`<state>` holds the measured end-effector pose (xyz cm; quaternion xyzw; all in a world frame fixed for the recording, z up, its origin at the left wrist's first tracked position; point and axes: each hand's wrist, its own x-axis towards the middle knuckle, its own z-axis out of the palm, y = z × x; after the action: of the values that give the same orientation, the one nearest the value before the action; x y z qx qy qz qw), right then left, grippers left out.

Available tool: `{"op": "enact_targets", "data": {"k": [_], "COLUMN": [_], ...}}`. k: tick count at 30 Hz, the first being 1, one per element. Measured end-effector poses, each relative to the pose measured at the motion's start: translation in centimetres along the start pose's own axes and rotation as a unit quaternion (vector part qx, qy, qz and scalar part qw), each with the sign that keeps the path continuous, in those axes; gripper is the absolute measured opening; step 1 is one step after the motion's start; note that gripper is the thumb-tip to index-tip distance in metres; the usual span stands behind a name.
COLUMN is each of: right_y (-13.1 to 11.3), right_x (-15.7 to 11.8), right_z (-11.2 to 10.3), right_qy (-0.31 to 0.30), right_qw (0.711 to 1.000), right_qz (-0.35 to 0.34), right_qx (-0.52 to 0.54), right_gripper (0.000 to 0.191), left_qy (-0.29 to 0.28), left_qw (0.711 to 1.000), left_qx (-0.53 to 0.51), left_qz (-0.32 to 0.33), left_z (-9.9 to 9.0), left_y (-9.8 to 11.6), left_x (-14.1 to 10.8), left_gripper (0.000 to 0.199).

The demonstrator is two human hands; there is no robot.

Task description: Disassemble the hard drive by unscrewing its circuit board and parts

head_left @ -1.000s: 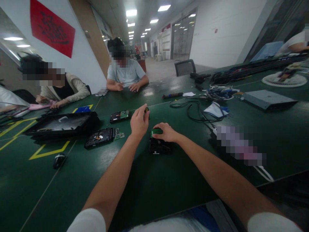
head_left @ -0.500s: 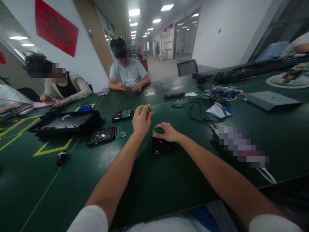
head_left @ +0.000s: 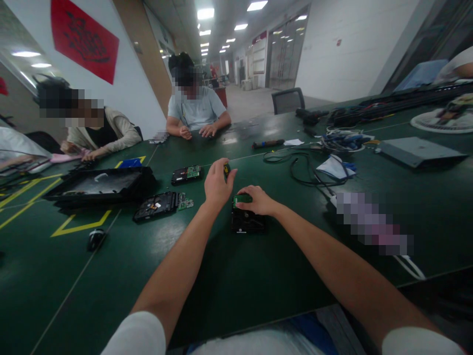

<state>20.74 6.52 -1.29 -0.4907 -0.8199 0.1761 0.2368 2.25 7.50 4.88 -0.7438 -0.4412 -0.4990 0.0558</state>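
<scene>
A black hard drive [head_left: 247, 222] lies on the green table directly in front of me. Over its far end, my right hand [head_left: 256, 199] grips a green circuit board [head_left: 242, 198] between thumb and fingers; whether the board is fully off the drive I cannot tell. My left hand [head_left: 219, 183] is raised just left of and beyond the drive, its fingers closed round a small black-and-yellow tool [head_left: 226, 170]. Most of that tool is hidden by the hand.
Left of my arms lie an opened drive with a circuit board [head_left: 158, 206], another drive [head_left: 185, 174], a black tray [head_left: 99, 185] and a mouse [head_left: 96, 239]. Cables, a power strip [head_left: 373, 222] and a grey metal case [head_left: 423, 152] are on the right. Co-workers sit across the table.
Both hands keep nearly the same place and grip. The view has shifted slightly; no object has clearly moved.
</scene>
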Motion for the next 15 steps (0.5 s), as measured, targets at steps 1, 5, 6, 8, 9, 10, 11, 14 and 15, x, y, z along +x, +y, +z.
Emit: {"op": "enact_targets", "data": {"k": [1, 5, 6, 8, 9, 10, 11, 14, 15], "right_y": [-0.04, -0.18, -0.19, -0.17, -0.14, -0.09, -0.04, 0.14, 0.20], "right_x": [0.00, -0.03, -0.03, -0.04, -0.04, -0.03, -0.01, 0.04, 0.05], "right_z": [-0.05, -0.19, -0.19, -0.13, -0.09, -0.04, 0.01, 0.12, 0.15], "right_qy": [-0.003, -0.007, -0.006, -0.004, -0.003, -0.002, -0.002, -0.004, -0.005], "right_qw": [1.000, 1.000, 1.000, 1.000, 1.000, 1.000, 1.000, 1.000, 1.000], "right_qz": [0.002, 0.008, 0.008, 0.008, 0.008, 0.008, 0.008, 0.007, 0.007], "right_qx": [0.005, 0.020, 0.021, 0.022, 0.021, 0.020, 0.019, 0.017, 0.017], "right_gripper": [0.044, 0.046, 0.046, 0.046, 0.047, 0.047, 0.047, 0.047, 0.047], "left_qy": [0.006, 0.008, 0.002, -0.008, -0.010, -0.011, -0.011, -0.017, -0.019], "left_qw": [1.000, 1.000, 1.000, 1.000, 1.000, 0.999, 0.999, 0.996, 0.996], "left_qx": [0.007, 0.006, -0.001, -0.015, -0.022, -0.030, -0.038, -0.057, -0.057], "left_qz": [0.009, 0.018, 0.014, -0.001, -0.012, -0.024, -0.037, -0.061, -0.062], "left_z": [-0.05, -0.05, 0.01, 0.16, 0.23, 0.30, 0.35, 0.42, 0.41], "left_y": [0.04, 0.04, -0.01, -0.11, -0.15, -0.18, -0.19, -0.14, -0.11], "left_x": [0.00, -0.10, -0.13, -0.18, -0.20, -0.22, -0.23, -0.23, -0.21], "left_gripper": [0.029, 0.029, 0.030, 0.032, 0.034, 0.037, 0.042, 0.050, 0.049]}}
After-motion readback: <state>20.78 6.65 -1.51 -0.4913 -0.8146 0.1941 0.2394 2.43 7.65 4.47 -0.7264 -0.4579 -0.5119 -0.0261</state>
